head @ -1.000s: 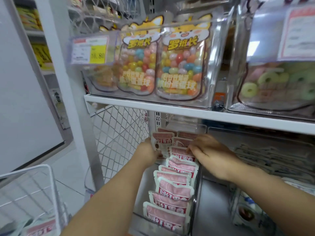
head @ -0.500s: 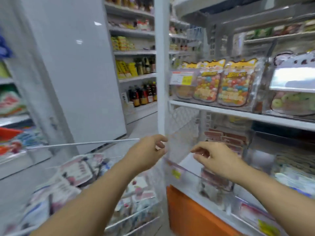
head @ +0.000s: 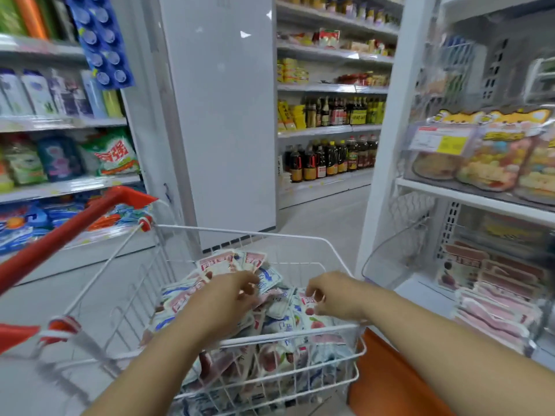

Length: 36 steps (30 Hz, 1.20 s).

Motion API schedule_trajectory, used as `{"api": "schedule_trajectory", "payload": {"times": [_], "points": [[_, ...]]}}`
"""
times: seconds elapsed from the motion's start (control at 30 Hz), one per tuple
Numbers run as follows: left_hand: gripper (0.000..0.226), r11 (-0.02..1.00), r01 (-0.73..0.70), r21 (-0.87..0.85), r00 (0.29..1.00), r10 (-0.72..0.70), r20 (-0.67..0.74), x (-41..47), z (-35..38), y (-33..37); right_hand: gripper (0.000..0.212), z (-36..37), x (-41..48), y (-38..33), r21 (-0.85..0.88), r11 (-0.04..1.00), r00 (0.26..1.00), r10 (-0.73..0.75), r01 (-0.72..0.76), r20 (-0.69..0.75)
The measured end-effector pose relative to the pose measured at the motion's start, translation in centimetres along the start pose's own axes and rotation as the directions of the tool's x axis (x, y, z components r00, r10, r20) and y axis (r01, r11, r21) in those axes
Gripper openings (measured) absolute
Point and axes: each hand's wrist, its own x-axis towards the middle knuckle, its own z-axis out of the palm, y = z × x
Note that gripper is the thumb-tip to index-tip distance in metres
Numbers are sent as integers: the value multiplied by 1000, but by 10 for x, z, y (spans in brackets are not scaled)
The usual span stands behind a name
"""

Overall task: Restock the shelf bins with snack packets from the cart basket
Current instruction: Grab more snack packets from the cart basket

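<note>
Both hands were over the white wire cart basket point(head: 300, 238), w/ snack packets point(head: 228, 262) heaped inside. Left hand point(head: 228, 298) & right hand point(head: 336, 295) had fingers curled down onto the heap; actual grip unclear, pic blurred. Red cart handle point(head: 75, 229) ran left of the basket. Shelf bin point(head: 420, 292) w/ pink packets point(head: 495, 310) stood just right of it, bottles point(head: 330, 157) on shelves beyond it

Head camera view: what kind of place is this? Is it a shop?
Most likely a supermarket. A wire cart basket holds snack packets, long shelves carry rows of bottles, and a price tag hangs on a candy bin.
</note>
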Motion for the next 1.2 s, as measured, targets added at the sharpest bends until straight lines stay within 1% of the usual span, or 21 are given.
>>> {"api": "schedule_trajectory", "payload": {"times": [0.1,0.17,0.23,0.3,0.37,0.47,0.53,0.63,0.7,0.77,0.8,0.9,1.0,1.07,1.13,1.17,1.2], "points": [[38,999,-20,34,1000,19,16,2,4,3,63,13,35,7,-143,986,985,110,-91,130],[40,997,-20,80,1000,19,21,3,4,4,82,22,56,14,-251,960,965,173,-121,197],[41,993,-24,115,999,21,29,2,5,4,107,29,74,20,-270,954,937,210,-133,280],[41,989,-29,145,999,25,27,0,6,4,127,35,86,25,-216,962,898,239,-167,370],[40,984,-35,177,999,33,11,0,6,4,138,38,92,29,-214,958,868,265,-189,420],[39,980,-44,193,999,44,9,-1,7,4,141,42,95,31,-248,952,872,271,-180,408],[39,980,-50,194,999,48,15,-1,7,3,134,44,94,29,-312,936,897,270,-161,350],[39,980,-58,188,998,57,11,-2,7,4,110,39,81,21,-377,915,923,258,-139,284],[40,982,-59,181,998,60,0,-2,7,4,86,28,67,11,-361,927,948,199,-100,249],[39,981,-66,181,998,69,-10,-3,6,5,55,13,49,4,-320,946,980,99,-38,174],[37,981,-72,182,997,76,-16,-3,5,6,46,6,39,2,-297,955,991,51,-12,125],[34,982,-95,162,994,101,-32,-2,2,10,36,-17,8,-2,-217,974,996,-72,61,-47],[35,980,-164,109,976,178,-129,0,3,21,31,-39,-26,0,-129,986,958,-139,109,-250],[41,969,-248,-16,952,241,-189,2,8,37,29,-50,-49,4,-23,988,917,-151,154,-370],[47,934,-318,-165,940,289,-180,2,16,62,26,-58,-71,8,49,981,877,-147,190,-457],[45,911,-342,-229,937,310,-163,3,21,75,25,-61,-82,10,69,977,859,-145,204,-491],[38,889,-366,-274,929,332,-162,4,26,87,24,-64,-92,12,87,972,841,-141,217,-522]]}}
